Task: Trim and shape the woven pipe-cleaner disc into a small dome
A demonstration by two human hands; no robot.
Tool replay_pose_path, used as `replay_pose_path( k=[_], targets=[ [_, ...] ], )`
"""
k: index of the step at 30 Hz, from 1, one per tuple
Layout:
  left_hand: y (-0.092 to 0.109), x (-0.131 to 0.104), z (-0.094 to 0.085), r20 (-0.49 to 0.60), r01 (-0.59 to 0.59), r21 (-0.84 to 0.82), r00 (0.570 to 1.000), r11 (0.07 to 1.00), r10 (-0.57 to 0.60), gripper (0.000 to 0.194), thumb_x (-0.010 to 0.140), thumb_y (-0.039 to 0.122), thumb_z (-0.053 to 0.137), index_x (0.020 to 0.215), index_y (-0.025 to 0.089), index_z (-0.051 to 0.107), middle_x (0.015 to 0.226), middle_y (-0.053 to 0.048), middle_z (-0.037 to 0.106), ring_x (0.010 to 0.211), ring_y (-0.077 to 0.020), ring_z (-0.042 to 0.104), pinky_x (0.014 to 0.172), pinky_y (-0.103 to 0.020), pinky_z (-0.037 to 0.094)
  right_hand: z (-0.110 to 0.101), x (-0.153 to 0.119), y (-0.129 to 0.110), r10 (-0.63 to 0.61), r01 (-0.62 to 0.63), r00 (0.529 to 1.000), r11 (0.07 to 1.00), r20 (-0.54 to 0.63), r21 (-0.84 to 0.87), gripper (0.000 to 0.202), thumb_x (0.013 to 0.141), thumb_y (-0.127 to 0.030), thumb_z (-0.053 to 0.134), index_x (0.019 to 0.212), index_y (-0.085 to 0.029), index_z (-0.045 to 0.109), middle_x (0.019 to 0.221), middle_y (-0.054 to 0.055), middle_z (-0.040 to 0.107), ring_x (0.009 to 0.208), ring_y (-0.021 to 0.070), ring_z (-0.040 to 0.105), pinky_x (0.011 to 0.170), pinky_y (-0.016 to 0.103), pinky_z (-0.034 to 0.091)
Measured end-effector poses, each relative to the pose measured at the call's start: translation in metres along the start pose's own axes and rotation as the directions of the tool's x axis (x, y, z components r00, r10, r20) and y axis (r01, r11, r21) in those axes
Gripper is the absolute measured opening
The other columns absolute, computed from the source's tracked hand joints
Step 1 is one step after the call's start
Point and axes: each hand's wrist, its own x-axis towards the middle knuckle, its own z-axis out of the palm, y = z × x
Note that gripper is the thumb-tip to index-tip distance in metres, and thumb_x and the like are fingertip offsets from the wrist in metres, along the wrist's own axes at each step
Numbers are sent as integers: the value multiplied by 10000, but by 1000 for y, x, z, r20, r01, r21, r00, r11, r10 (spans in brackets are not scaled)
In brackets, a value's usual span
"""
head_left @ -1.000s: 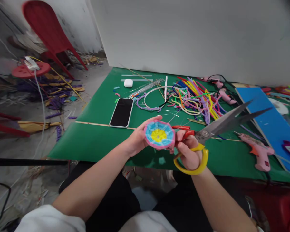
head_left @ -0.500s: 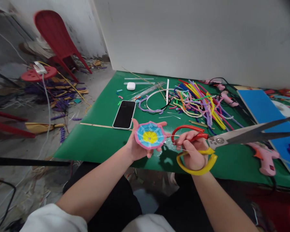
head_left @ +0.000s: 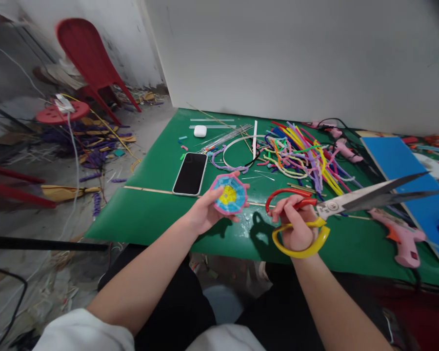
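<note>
My left hand (head_left: 204, 213) holds a round woven disc (head_left: 234, 196) with a yellow centre, a blue ring and a pink rim. The thumb lies on its face and the fingers are behind it, above the green table. My right hand (head_left: 296, 225) has large scissors (head_left: 340, 205) around it, one handle red and one yellow. The scissor blades are parted and point to the right. The disc and the scissors are apart.
A phone (head_left: 190, 174), a white case (head_left: 200, 131), a headband and a heap of pipe cleaners (head_left: 296, 151) lie on the green table (head_left: 146, 214). Pink glue guns (head_left: 406, 239) and a blue board (head_left: 398, 161) are at the right. Left stands a red chair (head_left: 88, 53).
My left thumb has moved onto the disc's face, and the disc has tilted and risen slightly. My right hand and the scissors have shifted a little right, away from the disc.
</note>
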Motion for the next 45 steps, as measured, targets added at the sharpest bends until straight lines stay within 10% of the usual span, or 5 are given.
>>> replay_pose_path(
  k=[5, 9, 20, 39, 45],
  targets=[
    [3, 1, -10, -107, -233, 516, 937, 824, 332, 596, 727, 233, 622, 1276, 275, 393, 1279, -79, 477, 1035, -243, 551, 780, -355, 525, -5, 6, 1, 5, -4, 997, 1000, -80, 15, 133, 734, -219, 579, 712, -212, 448, 525, -67, 531, 458, 87, 490, 554, 265, 469],
    [0, 0, -19, 53, -372, 852, 761, 368, 647, 484, 807, 157, 502, 1279, 230, 425, 1234, -80, 530, 1118, -216, 499, 950, -383, 418, -8, 7, 4, -2, 2, 995, 1000, -96, -2, 127, 745, -230, 573, 732, -213, 448, 532, -68, 543, 459, 87, 496, 547, 262, 472],
    [-1, -3, -27, 437, -307, 895, 465, -323, 770, 514, 805, 99, 505, 1297, 212, 403, 1189, -88, 571, 1075, -212, 539, 874, -375, 490, -10, 8, 8, 30, -33, 996, 999, -81, -28, 138, 749, -232, 574, 729, -217, 439, 530, -76, 543, 459, 89, 495, 563, 278, 473],
    [-19, -12, -7, 496, -420, 859, 540, -293, 680, 472, 813, 118, 502, 1254, 276, 449, 1309, -71, 468, 1169, -240, 468, 917, -423, 465, 12, -9, 10, 341, -344, 923, 939, 179, -13, 284, 668, -235, 659, 734, -215, 384, 624, -72, 525, 490, 81, 534, 486, 236, 451],
    [-19, 3, -9, 76, -321, 882, 818, 344, 570, 788, 766, 171, 570, 1396, 284, 110, 1372, -127, 365, 1240, -253, 379, 996, -447, 358, 4, -3, 8, 248, -248, 969, 969, 3, -9, 292, 640, -223, 682, 725, -218, 403, 647, -73, 517, 464, 63, 505, 442, 209, 430]
  ],
)
